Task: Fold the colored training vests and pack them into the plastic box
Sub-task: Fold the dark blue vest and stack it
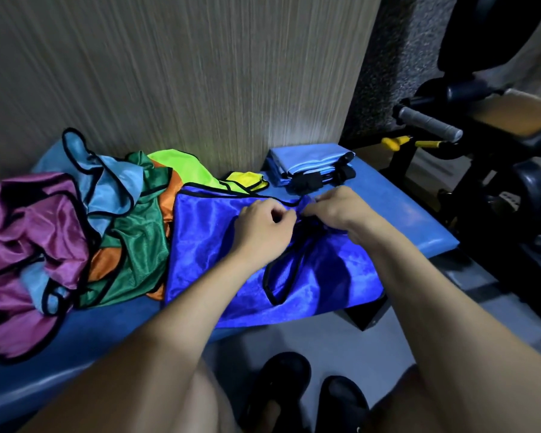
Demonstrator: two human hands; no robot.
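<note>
A royal-blue vest (206, 245) with black trim lies spread on the blue padded bench (397, 210). My left hand (263, 228) and my right hand (334, 207) meet at its far end, both with fingers curled, pinching the vest's black-edged straps. To the left sits a loose heap of vests: purple (28, 245), light blue (110, 189), green (138, 242), orange (107, 264) and neon yellow-green (181, 167). A folded light-blue vest stack (306, 160) lies at the bench's far right end. No plastic box is in view.
A wood-grain wall (169, 73) rises right behind the bench. Black gym equipment with a grey-grip handle (428, 123) and yellow parts (394, 142) stands to the right. The grey floor and my dark shoes (281, 389) are below the bench's front edge.
</note>
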